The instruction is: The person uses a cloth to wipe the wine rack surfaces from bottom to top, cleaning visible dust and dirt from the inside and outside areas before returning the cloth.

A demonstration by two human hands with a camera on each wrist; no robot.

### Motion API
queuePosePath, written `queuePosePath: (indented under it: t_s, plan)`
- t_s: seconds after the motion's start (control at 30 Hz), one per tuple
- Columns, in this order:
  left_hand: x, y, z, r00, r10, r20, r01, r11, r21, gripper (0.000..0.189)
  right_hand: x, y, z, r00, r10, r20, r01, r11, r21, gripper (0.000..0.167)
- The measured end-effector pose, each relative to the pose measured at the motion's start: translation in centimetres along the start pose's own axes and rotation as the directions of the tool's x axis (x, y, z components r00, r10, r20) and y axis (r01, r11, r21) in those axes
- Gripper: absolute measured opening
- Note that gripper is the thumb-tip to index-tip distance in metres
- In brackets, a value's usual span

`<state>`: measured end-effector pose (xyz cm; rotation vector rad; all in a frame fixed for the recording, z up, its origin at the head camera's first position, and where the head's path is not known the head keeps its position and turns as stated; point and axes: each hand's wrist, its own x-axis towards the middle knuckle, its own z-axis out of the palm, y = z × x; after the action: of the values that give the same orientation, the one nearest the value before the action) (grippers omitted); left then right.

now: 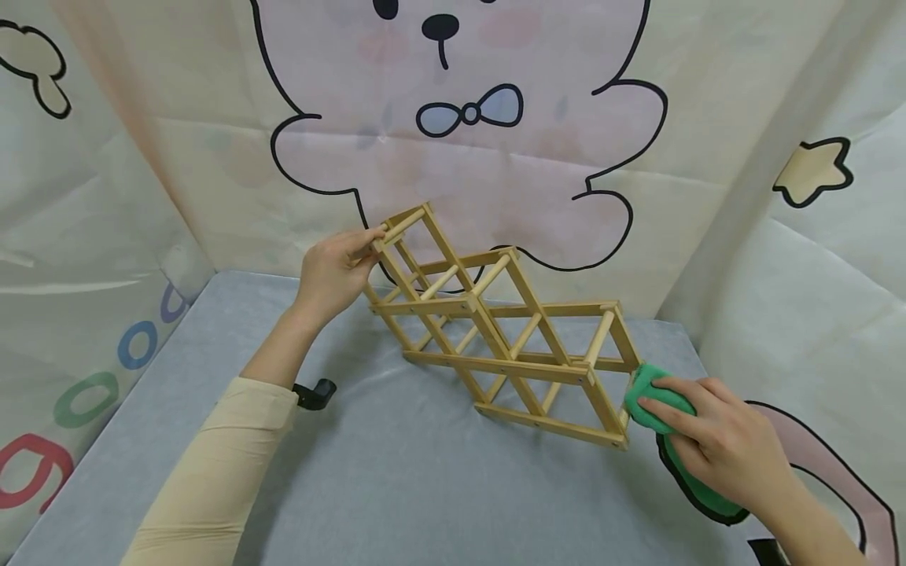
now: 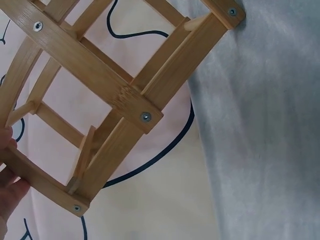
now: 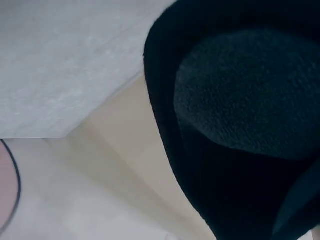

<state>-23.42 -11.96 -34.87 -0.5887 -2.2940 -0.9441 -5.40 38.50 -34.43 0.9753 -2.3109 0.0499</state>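
Observation:
A slatted wooden rack [image 1: 510, 366], made of crossed bars and dowels, is held at a slant over the table, its left end higher. My left hand [image 1: 333, 271] pinches the upper left corner; the left wrist view shows its fingertips [image 2: 15, 192] on a wooden bar [image 2: 95, 70] of the rack. At the lower right end, my right hand [image 1: 736, 448] grips a green cloth [image 1: 640, 387] against the end of the frame. Part of this cloth hangs below the palm. In the right wrist view, dark fabric [image 3: 240, 95] fills much of the picture and hides the fingers.
The table has a grey-blue cover [image 1: 396, 487]. Behind it hangs a pale backdrop [image 1: 226, 173] printed with a cartoon animal, and printed sheets close off both sides. A small black object [image 1: 314, 395] shows beside the left sleeve [image 1: 219, 464].

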Motion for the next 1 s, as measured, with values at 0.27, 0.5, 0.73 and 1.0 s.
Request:
queuePosePath:
  t_s: [0.27,0.5,0.73,1.0]
  plan:
    - [-0.1,2.7,-0.5,0.993,0.092,-0.068,-0.088,0.994,0.067,0.057,-0.6,2.1,0.3,0.998,0.048,-0.033,-0.049,0.998,-0.031,0.050]
    - [0.5,6.6,0.6,0.946,0.279,-0.166,-0.272,0.960,0.067,0.040,-0.7,3.4,0.2,0.994,0.104,-0.020,-0.105,0.993,-0.053,0.052]
    - [0.4,10.4,3.1,0.916,0.390,-0.091,-0.374,0.914,0.159,0.037,-1.5,4.6,0.5,0.991,0.130,-0.025,-0.131,0.988,-0.080,0.051]
    - [0.2,13.3,5.6,0.908,0.418,-0.028,-0.394,0.875,0.281,0.036,-2.8,5.7,0.7,0.985,0.166,-0.042,-0.169,0.982,-0.080,0.052]
